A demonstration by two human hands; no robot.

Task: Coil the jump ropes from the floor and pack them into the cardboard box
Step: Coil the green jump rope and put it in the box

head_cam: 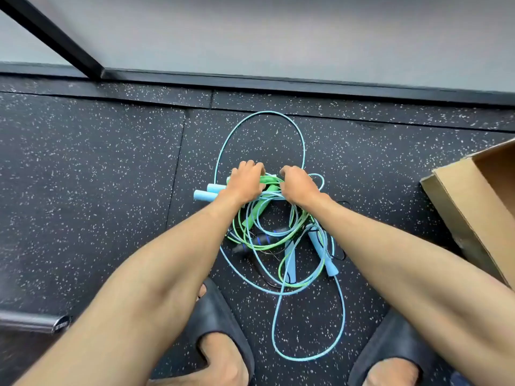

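Observation:
A tangle of jump ropes lies on the speckled black floor in front of my feet: a light blue rope (303, 146) with a big loop, a green rope (259, 215), and a black rope with blue-banded handles (262, 240). My left hand (246, 181) grips the light blue handles (207, 192) together with a green handle. My right hand (298, 186) grips the bunched blue and green cords just to the right. Two more light blue handles (323, 252) lie in the pile. The open cardboard box (468, 207) stands at the right.
My two feet in dark slides (223, 324) stand just behind the pile. A metal bar end (33, 323) pokes in at the lower left. A black baseboard and a slanted black beam (53, 37) run along the grey wall beyond.

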